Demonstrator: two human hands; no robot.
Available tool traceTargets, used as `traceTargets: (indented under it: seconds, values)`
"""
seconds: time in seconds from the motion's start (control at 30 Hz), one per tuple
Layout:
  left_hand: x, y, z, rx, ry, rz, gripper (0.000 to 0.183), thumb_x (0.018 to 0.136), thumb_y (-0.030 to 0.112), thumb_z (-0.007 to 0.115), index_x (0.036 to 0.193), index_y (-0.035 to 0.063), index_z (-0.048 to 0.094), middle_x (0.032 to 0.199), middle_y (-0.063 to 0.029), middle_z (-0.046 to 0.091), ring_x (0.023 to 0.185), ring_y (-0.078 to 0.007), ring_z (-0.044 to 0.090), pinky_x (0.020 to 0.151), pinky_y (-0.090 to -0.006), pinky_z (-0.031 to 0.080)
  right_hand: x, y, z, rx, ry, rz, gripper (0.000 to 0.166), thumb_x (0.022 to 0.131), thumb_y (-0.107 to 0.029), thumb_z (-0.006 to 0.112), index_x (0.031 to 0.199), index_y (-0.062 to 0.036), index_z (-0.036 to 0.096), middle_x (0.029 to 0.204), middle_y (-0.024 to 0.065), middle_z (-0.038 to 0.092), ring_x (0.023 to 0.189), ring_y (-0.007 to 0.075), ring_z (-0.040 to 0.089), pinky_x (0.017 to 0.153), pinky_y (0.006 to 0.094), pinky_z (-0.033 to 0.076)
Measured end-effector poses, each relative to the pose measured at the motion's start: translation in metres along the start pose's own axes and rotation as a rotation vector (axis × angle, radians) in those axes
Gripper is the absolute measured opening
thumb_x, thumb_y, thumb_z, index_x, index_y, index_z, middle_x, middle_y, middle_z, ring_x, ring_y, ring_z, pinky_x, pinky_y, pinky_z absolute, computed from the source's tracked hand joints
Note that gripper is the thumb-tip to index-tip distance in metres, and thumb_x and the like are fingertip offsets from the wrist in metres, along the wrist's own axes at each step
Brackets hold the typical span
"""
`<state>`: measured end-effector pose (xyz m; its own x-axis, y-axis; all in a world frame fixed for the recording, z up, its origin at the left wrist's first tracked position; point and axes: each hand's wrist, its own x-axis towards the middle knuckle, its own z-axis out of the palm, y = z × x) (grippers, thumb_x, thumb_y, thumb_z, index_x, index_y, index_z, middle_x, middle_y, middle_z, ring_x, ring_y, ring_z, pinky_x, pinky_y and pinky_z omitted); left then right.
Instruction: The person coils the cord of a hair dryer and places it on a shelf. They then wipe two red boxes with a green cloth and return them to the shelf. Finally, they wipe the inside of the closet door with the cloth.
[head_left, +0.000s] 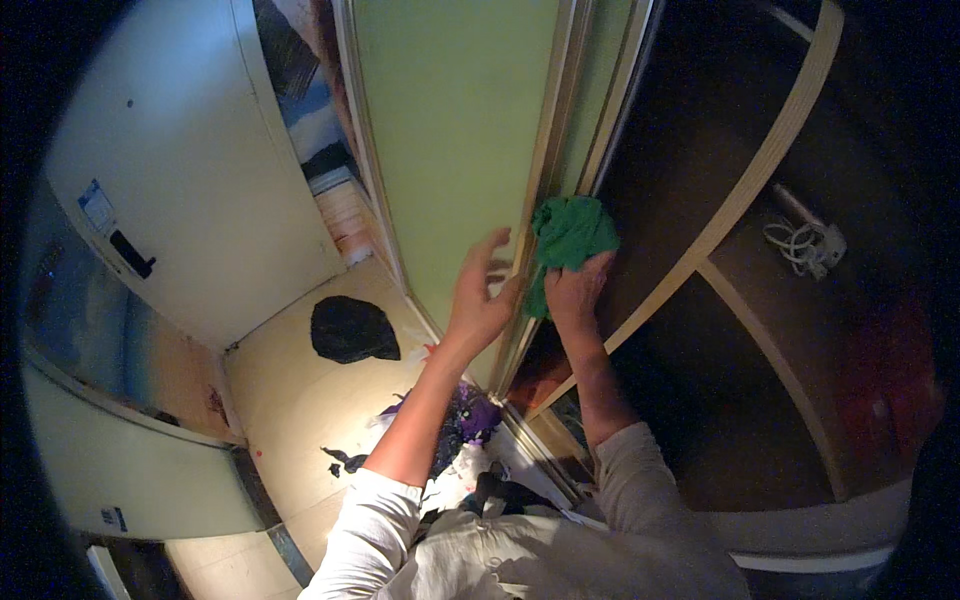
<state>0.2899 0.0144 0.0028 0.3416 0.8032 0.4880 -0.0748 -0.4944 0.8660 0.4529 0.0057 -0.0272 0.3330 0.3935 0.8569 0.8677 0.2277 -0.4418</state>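
A bunched green cloth (574, 229) is gripped in my right hand (576, 292), against the gold-coloured edge frame of a sliding wardrobe door. Part of the cloth hangs down below my fingers, over the frame. My left hand (484, 300) is raised just left of that frame, its fingers apart and nothing in them. Behind it stands the pale green door panel (457, 135). Whether the left fingertips touch the door edge, I cannot tell.
Dark wardrobe shelves with light wooden edges (739, 199) lie to the right; a coiled white cable (799, 244) rests inside. Purple and black clothing (476, 420) is heaped on the floor below my arms. A black cloth or bag (354, 330) lies near the white door (195, 165).
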Motion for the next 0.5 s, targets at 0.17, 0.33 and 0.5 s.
traceTargets:
  seconds: [0.17, 0.33, 0.5]
  values:
    - [0.034, 0.014, 0.002, 0.114, 0.052, 0.077, 0.067, 0.081, -0.003, 0.061, 0.141, 0.0133, 0.036, 0.135, -0.0118, 0.045, 0.109, -0.0235, 0.054, 0.09, -0.0352, 0.048, 0.049, -0.019, 0.012, -0.111, 0.091, -0.289, 0.017, 0.085, -0.015, 0.059, 0.1, -0.0086, 0.057, 0.095, 0.0117, 0.055, 0.096, 0.0356, 0.05, 0.082, 0.0457, 0.039]
    - [0.059, 0.017, 0.013, 0.242, 0.099, 0.187, 0.066, 0.079, -0.001, 0.061, 0.139, 0.0121, 0.037, 0.12, -0.0132, 0.049, 0.097, -0.0239, 0.054, 0.085, -0.0355, 0.048, 0.079, -0.021, 0.017, 0.096, 0.208, -0.271, 0.028, 0.083, -0.019, 0.065, 0.108, -0.0092, 0.058, 0.103, 0.0129, 0.057, 0.099, 0.0358, 0.051, 0.085, 0.0493, 0.039]
    - [0.06, 0.004, 0.028, 0.264, 0.225, 0.086, 0.054, 0.076, 0.0, 0.061, 0.127, 0.0053, 0.043, 0.109, -0.0167, 0.052, 0.087, -0.0287, 0.057, 0.078, -0.0358, 0.048, 0.07, -0.018, 0.022, 0.223, 0.217, -0.168, 0.03, 0.079, -0.018, 0.07, 0.107, -0.0093, 0.06, 0.104, 0.0131, 0.058, 0.097, 0.0357, 0.052, 0.085, 0.0481, 0.041]
